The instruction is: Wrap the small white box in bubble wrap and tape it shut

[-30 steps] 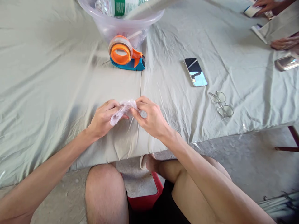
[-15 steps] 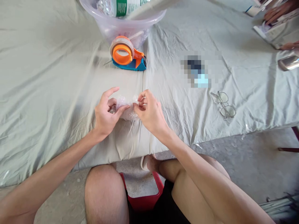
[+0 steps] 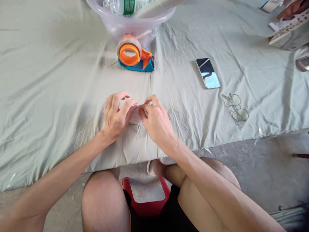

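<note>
The clear plastic wad (image 3: 135, 116) sits near the table's front edge, pinched between our left hand (image 3: 117, 116) and right hand (image 3: 155, 120). Beyond lies the tape dispenser (image 3: 135, 54), then the plastic tub (image 3: 131, 22).

Clear plastic wad (image 3: 135, 116) mostly hidden between both hands; tub (image 3: 135, 24) cropped at top.

left hand (image 3: 116, 116) closed over plastic wad (image 3: 135, 116), fingers curled down; wad went from stretched between hands to mostly covered; right hand (image 3: 155, 120) pressed against it.
</note>
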Action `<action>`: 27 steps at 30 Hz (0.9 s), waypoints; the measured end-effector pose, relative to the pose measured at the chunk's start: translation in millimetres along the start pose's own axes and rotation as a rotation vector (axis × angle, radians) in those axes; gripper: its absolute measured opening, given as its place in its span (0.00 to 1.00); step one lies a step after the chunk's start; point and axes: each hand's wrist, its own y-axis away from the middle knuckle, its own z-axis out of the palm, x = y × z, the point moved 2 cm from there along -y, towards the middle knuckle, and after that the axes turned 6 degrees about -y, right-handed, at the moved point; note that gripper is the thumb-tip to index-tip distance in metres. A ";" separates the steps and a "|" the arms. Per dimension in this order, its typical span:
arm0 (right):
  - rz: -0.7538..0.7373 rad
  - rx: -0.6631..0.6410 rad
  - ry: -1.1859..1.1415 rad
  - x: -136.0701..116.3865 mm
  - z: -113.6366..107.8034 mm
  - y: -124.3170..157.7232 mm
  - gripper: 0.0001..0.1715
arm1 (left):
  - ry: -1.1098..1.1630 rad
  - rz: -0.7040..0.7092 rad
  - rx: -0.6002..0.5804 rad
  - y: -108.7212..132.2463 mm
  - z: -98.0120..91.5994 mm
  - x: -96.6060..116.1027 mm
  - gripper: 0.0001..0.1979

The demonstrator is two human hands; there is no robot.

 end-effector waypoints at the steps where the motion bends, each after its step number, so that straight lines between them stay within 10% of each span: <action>1: -0.039 0.015 0.035 -1.4 1.1 1.7 0.17 | -0.050 0.054 0.015 0.4 -0.5 1.6 0.06; 8: -0.168 0.120 0.112 -14.2 10.6 6.2 0.22 | -0.006 0.128 0.050 0.6 1.0 -4.0 0.12; 17: -0.150 -0.036 0.247 -26.5 1.9 20.6 0.15 | 0.272 0.005 -0.223 7.6 -3.9 -12.7 0.18; 22: -0.218 -0.196 0.395 -21.9 0.9 21.6 0.39 | 0.350 -0.112 -0.476 16.4 -9.2 -11.5 0.29; 27: -0.233 -0.234 0.332 -15.9 -4.4 12.8 0.37 | 0.347 0.034 -0.546 19.8 -6.0 -10.3 0.40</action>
